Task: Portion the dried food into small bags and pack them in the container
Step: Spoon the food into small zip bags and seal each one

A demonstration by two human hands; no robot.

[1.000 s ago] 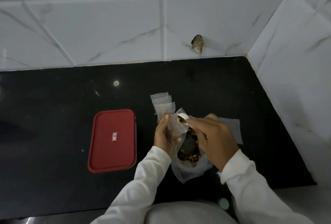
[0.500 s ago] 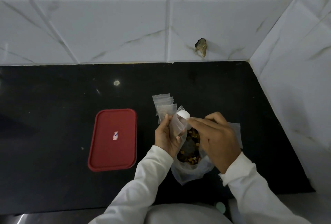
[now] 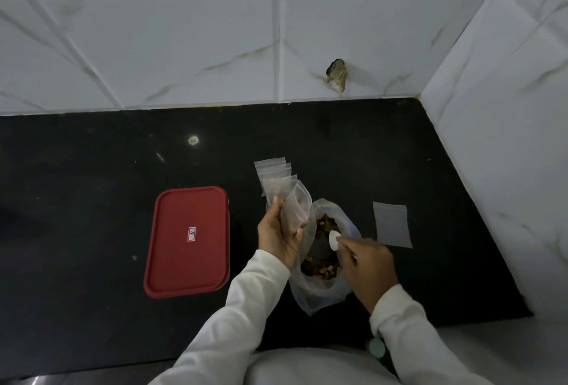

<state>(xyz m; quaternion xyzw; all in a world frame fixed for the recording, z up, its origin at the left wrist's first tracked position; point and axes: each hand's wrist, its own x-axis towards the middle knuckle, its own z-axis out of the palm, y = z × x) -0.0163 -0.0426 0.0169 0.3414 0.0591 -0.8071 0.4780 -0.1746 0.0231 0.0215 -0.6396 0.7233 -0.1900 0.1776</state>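
Observation:
My left hand (image 3: 278, 232) grips a small clear zip bag (image 3: 295, 208), held upright with its mouth open. To its right stands a large clear plastic bag (image 3: 319, 289) with brown and orange dried food (image 3: 322, 269) inside. My right hand (image 3: 367, 267) pinches a small white spoon (image 3: 333, 239), whose bowl is over the big bag's mouth. A container with a red lid (image 3: 188, 241) sits shut to the left. Several empty small bags (image 3: 273, 175) lie fanned behind my left hand.
One more small bag (image 3: 392, 224) lies flat on the black countertop (image 3: 92, 200) to the right. White tiled walls (image 3: 507, 138) close the back and right side; a chipped hole (image 3: 337, 74) marks the back wall. The counter's front edge is near my body.
My right hand has drawn the white spoon away from the small bag's mouth, down and to the right, to the big bag's opening. The flat bag on the right is now uncovered.

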